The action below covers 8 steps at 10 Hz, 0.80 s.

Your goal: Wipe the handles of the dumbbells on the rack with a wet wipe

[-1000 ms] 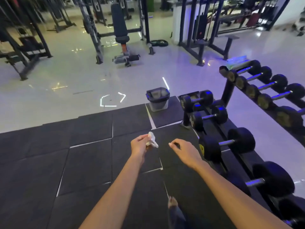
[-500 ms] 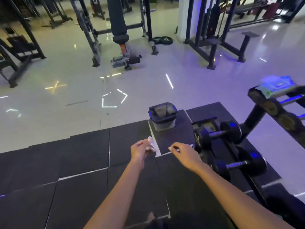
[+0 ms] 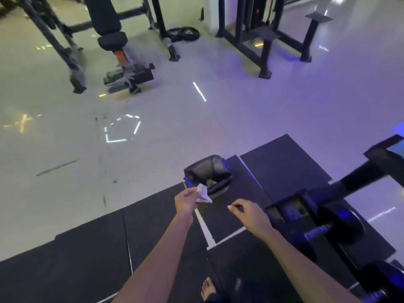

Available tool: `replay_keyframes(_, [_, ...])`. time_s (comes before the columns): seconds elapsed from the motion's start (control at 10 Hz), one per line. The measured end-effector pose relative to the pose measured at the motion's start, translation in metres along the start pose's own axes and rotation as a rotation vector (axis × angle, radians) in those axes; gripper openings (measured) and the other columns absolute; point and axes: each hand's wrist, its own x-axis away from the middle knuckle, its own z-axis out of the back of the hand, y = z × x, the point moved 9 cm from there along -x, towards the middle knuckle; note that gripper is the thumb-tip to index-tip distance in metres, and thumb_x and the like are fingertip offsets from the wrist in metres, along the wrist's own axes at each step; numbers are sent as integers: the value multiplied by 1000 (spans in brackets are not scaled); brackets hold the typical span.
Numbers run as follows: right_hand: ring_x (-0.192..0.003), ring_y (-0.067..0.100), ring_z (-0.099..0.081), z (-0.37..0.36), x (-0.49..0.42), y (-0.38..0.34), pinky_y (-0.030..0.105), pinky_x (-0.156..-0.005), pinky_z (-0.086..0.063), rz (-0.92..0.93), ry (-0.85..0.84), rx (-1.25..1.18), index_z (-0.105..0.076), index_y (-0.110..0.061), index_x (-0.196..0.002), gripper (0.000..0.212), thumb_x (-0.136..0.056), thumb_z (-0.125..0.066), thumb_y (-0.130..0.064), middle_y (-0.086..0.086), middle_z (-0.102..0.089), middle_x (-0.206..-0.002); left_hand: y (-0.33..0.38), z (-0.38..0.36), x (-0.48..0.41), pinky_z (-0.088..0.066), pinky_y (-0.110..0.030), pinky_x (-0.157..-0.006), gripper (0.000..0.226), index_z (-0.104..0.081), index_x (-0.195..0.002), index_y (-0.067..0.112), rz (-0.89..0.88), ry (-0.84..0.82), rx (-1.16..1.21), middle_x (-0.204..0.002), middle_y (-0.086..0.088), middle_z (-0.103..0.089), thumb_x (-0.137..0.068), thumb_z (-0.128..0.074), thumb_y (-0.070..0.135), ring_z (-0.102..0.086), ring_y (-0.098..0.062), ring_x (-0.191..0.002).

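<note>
The wipe is a crumpled white wad pinched at the fingertips of your left hand. You hold it out in front of you at the near edge of the bin; whether it is over the opening or just short of it cannot be told from this angle. Your right hand hangs just to the right, apart from the wipe. Its fingers are curled in with the thumb against the forefinger, and nothing shows between them.

The bin is small and black-lined, and it stands at the far edge of the mats. To the right the rack rises as a dark slanted post, blurred. One dumbbell lies on its lowest level near your right wrist, its metal handle lit blue; neither hand touches it. Your bare foot shows on the mat at the near edge.

Beyond the mats lies a pale glossy floor with light reflections. Far off stand a bench, weight plates lying on the floor, and a dark machine frame.
</note>
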Motion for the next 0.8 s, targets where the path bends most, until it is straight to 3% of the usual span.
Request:
replay_keyframes(0.1, [-107, 14, -56, 1, -69, 0, 28, -80, -42, -31, 15, -10, -60, -21, -110, 25, -93, -52, -38, -6, -63, -110, 9, -25, -73, -43, -15, -47, 11, -67, -81, 13, 32, 37, -58, -80, -7, -64, -82, -66, 2, -55, -12, -61])
replay_keyframes(0.2, [-113, 17, -52, -6, -160, 13, 30, -88, -42, -71, 75, -83, -56, -18, -117, 27, -94, -52, -33, -1, -59, -117, 3, -49, -155, -47, -15, -46, 4, -68, -84, 9, 61, 107, -81, -76, -4, -65, -83, -68, 6, -59, -13, -62])
replay_keyframes(0.3, [-111, 18, -53, -38, -263, 44, 29, -84, -41, -147, 74, -160, -56, -17, -118, 28, -94, -52, -32, 0, -60, -117, -22, -77, -253, -49, -17, -52, 5, -67, -80, 9, 83, 174, -84, -65, 4, -65, -81, -70, 5, -61, -10, -58])
replay_keyframes(0.4, [-108, 21, -55, -91, -357, 90, 32, -84, -44, -209, 5, -149, -57, -17, -117, 29, -94, -51, -33, 2, -61, -116, -79, -101, -348, -49, -24, -65, 15, -65, -72, 15, 103, 229, -165, -71, 0, -66, -77, -69, 1, -60, -17, -69])
replay_keyframes(0.5, [-108, 25, -55, -146, -435, 140, 34, -85, -44, -256, -49, -69, -57, -14, -117, 30, -95, -50, -32, 7, -60, -116, -146, -118, -437, -49, -20, -66, 7, -69, -80, 8, 156, 282, -201, -78, -6, -67, -76, -69, 3, -59, -16, -66])
replay_keyframes(0.7, [-114, 32, -49, -227, -531, 206, 36, -90, -39, -260, -120, 88, -56, -9, -120, 32, -95, -50, -28, 16, -56, -119, -257, -139, -561, -53, -38, -88, 24, -68, -103, 4, 312, 239, -169, -100, -18, -68, -79, -71, 3, -59, -20, -80])
replay_keyframes(0.8, [-113, 31, -50, -242, -543, 216, 35, -86, -40, -291, -148, 73, -56, -10, -121, 32, -96, -49, -29, 14, -55, -119, -267, -141, -575, -56, -27, -73, 23, -68, -104, 10, 344, 197, -217, -96, -13, -69, -82, -67, 2, -60, -17, -72])
